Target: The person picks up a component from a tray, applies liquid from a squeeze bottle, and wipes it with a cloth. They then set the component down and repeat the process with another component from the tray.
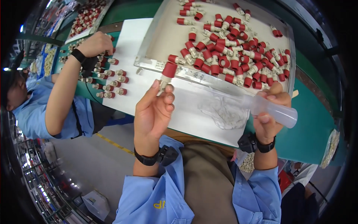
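Between thumb and fingertips, my left hand (pixel 151 117) pinches a small connector (pixel 169 71) with a red collar and a pale metal body. The collar points up, just off the near edge of the tray (pixel 209 78). My right hand (pixel 271 125) is wrapped round a translucent plastic squeeze bottle (pixel 285 115). Its long, slim nozzle (pixel 227 96) reaches left toward the connector, with its tip hard to make out. Many loose connectors (pixel 235 56) of the same red and silver kind lie heaped in the tray.
A crumpled clear plastic piece (pixel 225 114) lies on the white sheet (pixel 130 74) before me. To the left, a co-worker's hand (pixel 96 44) is over a green mat with rows of connectors (pixel 108 87). Another tray of connectors (pixel 87 16) stands beyond. A plastic bag (pixel 330 149) hangs at the right table edge.
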{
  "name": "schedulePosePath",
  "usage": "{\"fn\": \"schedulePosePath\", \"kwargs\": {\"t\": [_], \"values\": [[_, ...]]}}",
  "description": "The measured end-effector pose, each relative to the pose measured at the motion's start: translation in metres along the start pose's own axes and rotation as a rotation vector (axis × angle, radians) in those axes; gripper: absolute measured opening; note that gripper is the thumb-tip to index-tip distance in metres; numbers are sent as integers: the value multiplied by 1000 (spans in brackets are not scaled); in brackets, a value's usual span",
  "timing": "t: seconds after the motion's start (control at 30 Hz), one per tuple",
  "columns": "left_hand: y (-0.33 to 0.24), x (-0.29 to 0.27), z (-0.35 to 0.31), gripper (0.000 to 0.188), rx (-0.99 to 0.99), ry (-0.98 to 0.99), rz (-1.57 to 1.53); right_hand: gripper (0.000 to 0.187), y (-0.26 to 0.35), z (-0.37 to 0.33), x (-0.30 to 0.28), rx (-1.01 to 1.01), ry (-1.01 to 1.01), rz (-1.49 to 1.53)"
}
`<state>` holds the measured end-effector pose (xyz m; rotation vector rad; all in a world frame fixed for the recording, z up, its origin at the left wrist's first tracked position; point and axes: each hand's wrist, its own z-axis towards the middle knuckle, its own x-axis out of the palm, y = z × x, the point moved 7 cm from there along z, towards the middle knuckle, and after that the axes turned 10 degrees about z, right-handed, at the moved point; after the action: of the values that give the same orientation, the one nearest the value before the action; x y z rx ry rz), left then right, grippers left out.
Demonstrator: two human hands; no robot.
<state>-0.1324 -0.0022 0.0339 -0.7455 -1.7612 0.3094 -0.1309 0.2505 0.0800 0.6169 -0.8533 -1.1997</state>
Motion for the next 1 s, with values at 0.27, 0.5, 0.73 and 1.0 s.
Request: {"fn": "schedulePosePath", "kwargs": {"t": [0.27,0.5,0.73,1.0], "values": [[-182,10,68,19,782,-685,2177,39,0,8,-23,75,-267,260],[-192,-29,156,16,456,-630,2475,39,-11,6,-26,130,-270,143],[-187,-39,167,23,557,-651,2602,38,-6,12,-29,96,-300,157],[-57,62,130,29,542,129,2230,37,-11,17,-41,110,-363,231]]}}
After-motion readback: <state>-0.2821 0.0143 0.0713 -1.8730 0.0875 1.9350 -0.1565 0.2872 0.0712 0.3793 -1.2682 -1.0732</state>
